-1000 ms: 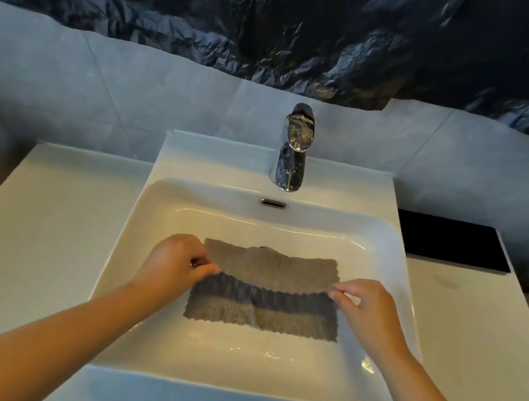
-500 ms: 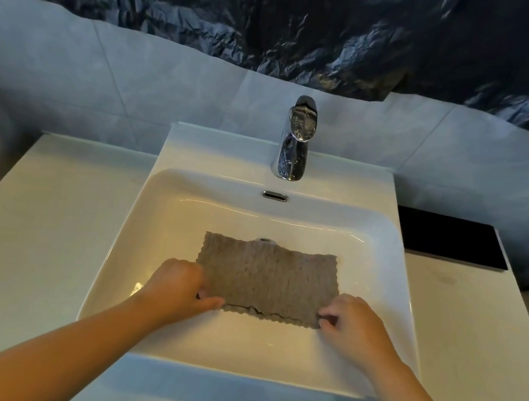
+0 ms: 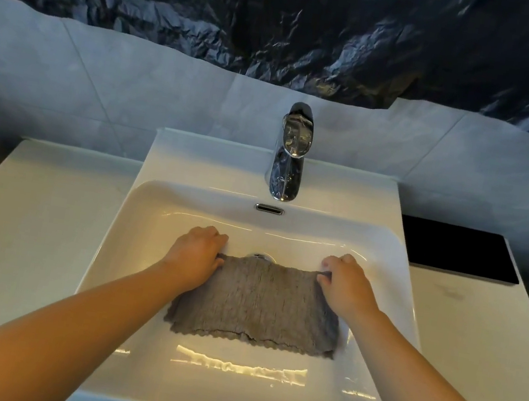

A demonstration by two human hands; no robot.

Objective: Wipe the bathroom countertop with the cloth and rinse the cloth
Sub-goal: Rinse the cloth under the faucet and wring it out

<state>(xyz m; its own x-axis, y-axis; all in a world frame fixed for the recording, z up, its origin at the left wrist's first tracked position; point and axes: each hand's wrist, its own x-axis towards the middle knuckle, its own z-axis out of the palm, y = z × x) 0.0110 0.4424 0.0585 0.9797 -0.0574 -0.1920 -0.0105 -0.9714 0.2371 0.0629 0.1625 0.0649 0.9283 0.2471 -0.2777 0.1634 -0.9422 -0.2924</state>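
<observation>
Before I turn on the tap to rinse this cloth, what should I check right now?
1. Left hand holds the cloth at its far left corner: ok.
2. Right hand holds the far right corner: ok.
3. Cloth lies inside the basin, not on the countertop: ok.
4. Water runs from the faucet: not ok, no stream is visible.
5. Drain is unblocked: cannot tell, the cloth's far edge hides part of it.
6. A hand is free for the faucet: not ok, both hold the cloth.
</observation>
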